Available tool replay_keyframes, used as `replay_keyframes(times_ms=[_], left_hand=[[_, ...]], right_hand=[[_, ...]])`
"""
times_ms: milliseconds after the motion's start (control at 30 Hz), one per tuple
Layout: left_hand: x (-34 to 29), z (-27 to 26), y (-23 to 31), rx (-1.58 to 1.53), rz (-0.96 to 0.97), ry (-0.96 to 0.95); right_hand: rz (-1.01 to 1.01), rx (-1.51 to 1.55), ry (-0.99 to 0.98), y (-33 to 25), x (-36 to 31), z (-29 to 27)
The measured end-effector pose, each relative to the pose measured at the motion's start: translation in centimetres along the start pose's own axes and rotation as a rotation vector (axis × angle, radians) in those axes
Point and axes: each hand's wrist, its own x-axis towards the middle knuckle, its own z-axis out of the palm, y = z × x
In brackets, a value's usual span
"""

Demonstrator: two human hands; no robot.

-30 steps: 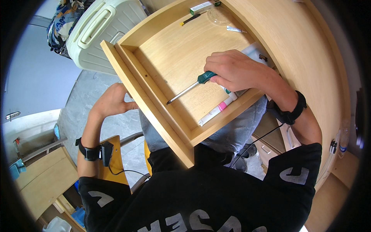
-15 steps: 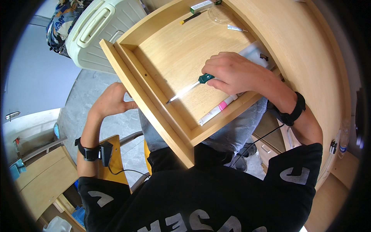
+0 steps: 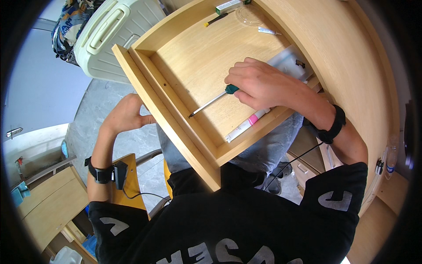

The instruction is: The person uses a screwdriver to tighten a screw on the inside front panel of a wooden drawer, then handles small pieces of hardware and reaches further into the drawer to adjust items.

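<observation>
My right hand (image 3: 257, 83) is closed around the green handle (image 3: 231, 89) of a screwdriver, over the inside of a pulled-out wooden drawer (image 3: 184, 66). The screwdriver's metal shaft (image 3: 209, 104) slants down to the left, its tip at the inner side of the drawer front. A small dark spot (image 3: 165, 84) marks that same inner wall, farther off. My left hand (image 3: 127, 115) is curled against the outer face of the drawer front, thumb below it; its fingertips are hidden. Below my right hand lies a white and pink tube (image 3: 244, 126).
A yellow-and-black small tool (image 3: 216, 20), a green-white box (image 3: 231, 6), a clear round lid (image 3: 249, 16), a small white tube (image 3: 268, 31) and a clear plastic bag (image 3: 288, 64) lie in the drawer. A pale suitcase (image 3: 118, 39) stands at the far left.
The bright glare on the screwdriver's shaft is gone. My right hand has shifted very slightly left with the screwdriver; my left hand stays in place.
</observation>
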Motion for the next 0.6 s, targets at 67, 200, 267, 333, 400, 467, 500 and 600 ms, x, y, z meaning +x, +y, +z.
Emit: replay_keyframes(times_ms=[67, 200, 267, 333, 400, 467, 500, 600], left_hand=[[0.0, 0.0, 0.0, -0.006, 0.001, 0.001], [0.0, 0.0, -0.1, -0.007, 0.002, -0.006], [0.0, 0.1, -0.1, -0.005, -0.003, -0.011], [0.0, 0.0, 0.0, 0.000, 0.009, 0.002], [0.0, 0.1, -0.2, 0.003, 0.002, -0.001], [-0.1, 0.1, -0.2, 0.003, 0.000, -0.008], [-0.1, 0.0, -0.1, 0.002, -0.002, -0.002], [0.1, 0.0, 0.0, -0.003, 0.004, 0.000]], right_hand=[[-0.073, 0.032, -0.002, 0.4, -0.3, 0.3], [-0.084, -0.017, -0.050, 0.4, 0.0, 0.4], [-0.070, -0.039, -0.023, 0.2, 0.1, 0.6], [0.014, -0.033, -0.082, -0.1, 0.2, 0.4], [0.094, -0.026, -0.141, -0.4, 0.6, 0.0], [0.222, -0.045, -0.304, -0.8, 0.8, -0.5], [0.223, -0.045, -0.305, -0.7, 0.7, -0.3], [0.098, 0.108, -0.152, -0.1, -0.1, 0.5]])
